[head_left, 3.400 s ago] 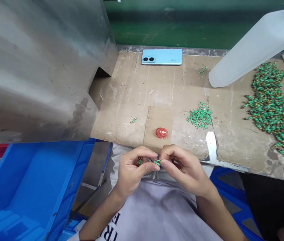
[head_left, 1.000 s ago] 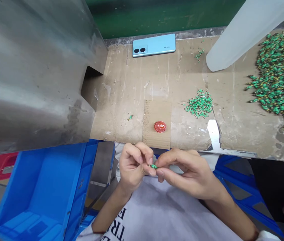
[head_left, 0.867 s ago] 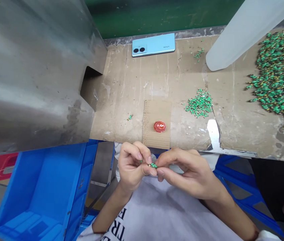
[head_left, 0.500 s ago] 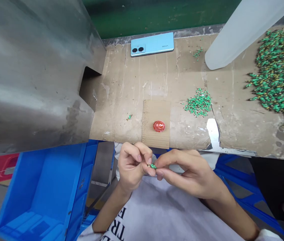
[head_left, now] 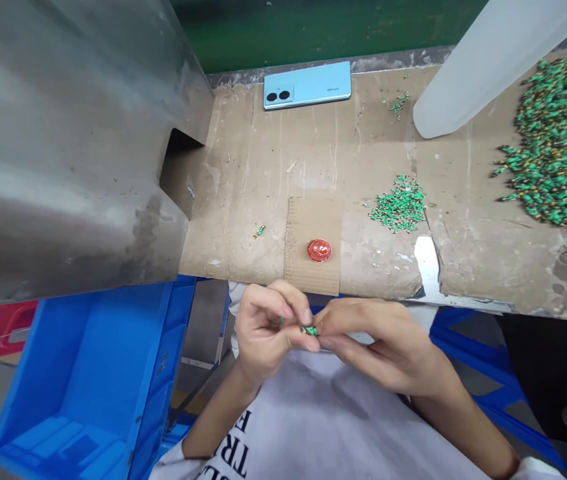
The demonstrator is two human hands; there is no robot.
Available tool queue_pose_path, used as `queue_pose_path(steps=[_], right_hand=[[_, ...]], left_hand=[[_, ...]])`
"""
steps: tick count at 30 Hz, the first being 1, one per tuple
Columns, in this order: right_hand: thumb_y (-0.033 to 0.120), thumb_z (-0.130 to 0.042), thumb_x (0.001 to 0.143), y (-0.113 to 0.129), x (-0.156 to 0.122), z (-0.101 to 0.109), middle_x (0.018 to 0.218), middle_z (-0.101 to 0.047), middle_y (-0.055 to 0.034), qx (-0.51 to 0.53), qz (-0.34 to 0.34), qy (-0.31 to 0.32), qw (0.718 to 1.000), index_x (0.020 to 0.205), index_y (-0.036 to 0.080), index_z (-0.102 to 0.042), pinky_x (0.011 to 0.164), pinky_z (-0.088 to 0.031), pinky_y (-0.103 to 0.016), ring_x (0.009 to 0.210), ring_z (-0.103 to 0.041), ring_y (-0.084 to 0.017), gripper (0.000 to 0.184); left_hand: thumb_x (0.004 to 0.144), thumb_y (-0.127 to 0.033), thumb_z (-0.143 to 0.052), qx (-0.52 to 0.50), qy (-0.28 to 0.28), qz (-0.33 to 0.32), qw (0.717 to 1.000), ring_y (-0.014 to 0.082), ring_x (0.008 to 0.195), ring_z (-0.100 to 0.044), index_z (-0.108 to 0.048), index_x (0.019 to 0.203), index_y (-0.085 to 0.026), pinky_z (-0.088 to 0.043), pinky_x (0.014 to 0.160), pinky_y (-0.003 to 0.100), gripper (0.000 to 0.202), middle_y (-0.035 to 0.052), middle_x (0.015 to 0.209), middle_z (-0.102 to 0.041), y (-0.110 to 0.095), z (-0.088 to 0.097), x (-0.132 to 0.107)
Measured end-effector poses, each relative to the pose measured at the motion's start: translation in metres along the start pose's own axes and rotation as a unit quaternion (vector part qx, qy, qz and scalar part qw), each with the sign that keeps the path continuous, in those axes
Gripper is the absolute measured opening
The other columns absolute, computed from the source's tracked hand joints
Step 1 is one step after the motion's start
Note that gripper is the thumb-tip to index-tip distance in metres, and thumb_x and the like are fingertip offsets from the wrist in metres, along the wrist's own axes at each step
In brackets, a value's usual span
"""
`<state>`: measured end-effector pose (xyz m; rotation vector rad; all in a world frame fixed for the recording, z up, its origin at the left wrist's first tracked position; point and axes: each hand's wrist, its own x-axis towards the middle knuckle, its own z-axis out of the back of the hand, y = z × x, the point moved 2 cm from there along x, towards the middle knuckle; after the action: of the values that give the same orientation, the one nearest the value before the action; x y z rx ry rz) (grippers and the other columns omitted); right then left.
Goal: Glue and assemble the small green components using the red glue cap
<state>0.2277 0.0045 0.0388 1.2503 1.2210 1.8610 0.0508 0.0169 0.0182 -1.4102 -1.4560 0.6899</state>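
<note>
Fingers (head_left: 358, 312) on both sides closed in a pinch: left hand (head_left: 263, 333) has thumb and fingertips gripping a small green piece (head_left: 309, 331), right hand (head_left: 388, 340) has thumb and index closed on its right end. Piece is off the table, just past the near edge, in front of the grey shirt (head_left: 323, 407).

Now by size, big first. Table (head_left: 243, 180), covered in worn, stained cardboard, runs across the view. Metal housing (head_left: 73, 153) fills the left side, dark notch low on its right edge. Green panel (head_left: 313, 33) behind the table. Blue bin (head_left: 98, 347) below the housing, left of the left arm, tilted in view. Blue stool (head_left: 493, 380), partly visible, lower right under the table edge. White container (head_left: 488, 67) slants up out of frame, base near the back.

Large heap of green and gold pieces (head_left: 558, 153) at far right. Light-blue phone (head_left: 308, 85) at the back edge, cameras up. Small cardboard pad (head_left: 308, 213) near the front edge, glossy red round item (head_left: 319, 250) on it. Smaller heap of green bits (head_left: 398, 207) right of the pad; few loose green bits (head_left: 399, 103) left of the container base. Lone green piece (head_left: 260, 231) left of the pad. Second green bit (head_left: 281, 320) shows inside the left hand, mostly hidden.
</note>
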Motion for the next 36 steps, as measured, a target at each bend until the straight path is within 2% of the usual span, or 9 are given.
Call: queue_pose_path(steps=[4,9,12,15,20,23,26,31,36], right_hand=[[0.009,-0.057,0.11,-0.002,-0.002,0.0,0.104,-0.083,-0.009,-0.034,0.05,-0.012,0.998,0.124,0.024,-0.066,0.077,-0.067,-0.03,0.092,-0.081,-0.019,0.023],[0.003,-0.058,0.103,-0.001,-0.001,0.001,0.104,-0.083,-0.0121,-0.074,0.072,0.001,0.995,0.118,0.022,-0.067,0.082,-0.068,-0.034,0.093,-0.081,-0.021,0.026],[0.009,-0.063,0.105,0.0,-0.001,0.0,0.1,-0.082,-0.0094,-0.041,0.052,-0.032,0.997,0.125,0.025,-0.067,0.078,-0.069,-0.036,0.088,-0.08,-0.021,0.026],[0.01,-0.065,0.106,0.0,0.0,-0.004,0.095,-0.082,-0.0078,-0.014,0.049,-0.074,0.996,0.129,0.023,-0.068,0.073,-0.069,-0.033,0.083,-0.079,-0.02,0.026],[0.003,-0.067,0.1,-0.002,0.001,-0.006,0.093,-0.081,-0.0085,-0.013,0.065,-0.095,0.993,0.122,0.019,-0.071,0.073,-0.069,-0.033,0.079,-0.078,-0.02,0.027],[0.002,-0.066,0.098,-0.003,0.002,-0.004,0.092,-0.081,-0.0077,-0.017,0.062,-0.095,0.993,0.121,0.02,-0.071,0.071,-0.068,-0.033,0.077,-0.077,-0.02,0.03],[0.001,-0.067,0.097,-0.002,0.002,-0.004,0.091,-0.081,-0.0068,-0.014,0.06,-0.095,0.994,0.12,0.02,-0.071,0.07,-0.068,-0.033,0.075,-0.076,-0.02,0.03],[0.001,-0.067,0.096,-0.002,0.0,-0.006,0.092,-0.081,-0.0064,-0.023,0.048,-0.096,0.994,0.119,0.022,-0.07,0.068,-0.067,-0.034,0.074,-0.075,-0.02,0.031],[0.003,-0.067,0.096,-0.001,0.002,-0.006,0.092,-0.08,-0.0054,-0.023,0.023,-0.089,0.996,0.114,0.025,-0.069,0.067,-0.066,-0.033,0.073,-0.075,-0.02,0.028]], left_hand=[[0.083,-0.039,-0.098,0.118,0.012,-0.043,0.992,0.0095,0.066,-0.066,-0.078,0.091,-0.021,-0.052,0.057,0.018,0.028,0.0006,0.084,-0.075,-0.011,0.0,0.005],[0.087,-0.024,-0.096,0.154,0.033,-0.073,0.985,0.0136,0.07,-0.077,-0.085,0.096,-0.022,-0.06,0.06,0.021,0.014,0.0021,0.088,-0.082,-0.018,0.001,0.003],[0.087,-0.017,-0.095,0.16,0.044,-0.08,0.983,0.0143,0.074,-0.08,-0.087,0.102,-0.022,-0.064,0.064,0.021,0.017,0.0029,0.092,-0.084,-0.021,0.001,0.002],[0.088,-0.014,-0.093,0.183,0.052,-0.087,0.978,0.0142,0.075,-0.08,-0.087,0.101,-0.021,-0.065,0.065,0.02,0.016,0.0026,0.09,-0.084,-0.024,0.001,0.004],[0.094,-0.017,-0.087,0.267,0.063,-0.079,0.958,0.0111,0.064,-0.07,-0.085,0.107,-0.019,-0.055,0.051,0.02,0.013,0.005,0.095,-0.083,-0.032,0.0,0.004],[0.092,-0.01,-0.08,0.313,0.064,-0.063,0.946,0.0088,0.06,-0.061,-0.084,0.109,-0.019,-0.05,0.048,0.019,0.02,0.0045,0.095,-0.08,-0.037,-0.002,0.003],[0.089,-0.005,-0.077,0.334,0.066,-0.063,0.938,0.0076,0.06,-0.059,-0.083,0.108,-0.017,-0.046,0.046,0.017,0.024,0.0035,0.093,-0.078,-0.04,-0.004,0.003],[0.088,-0.003,-0.076,0.326,0.063,-0.054,0.942,0.0068,0.06,-0.056,-0.081,0.104,-0.017,-0.042,0.046,0.017,0.022,0.0023,0.09,-0.076,-0.041,-0.006,0.003],[0.084,-0.001,-0.073,0.305,0.057,-0.03,0.95,0.0034,0.052,-0.043,-0.074,0.096,-0.018,-0.036,0.045,0.018,0.021,-0.0009,0.088,-0.069,-0.038,-0.008,0.001]])
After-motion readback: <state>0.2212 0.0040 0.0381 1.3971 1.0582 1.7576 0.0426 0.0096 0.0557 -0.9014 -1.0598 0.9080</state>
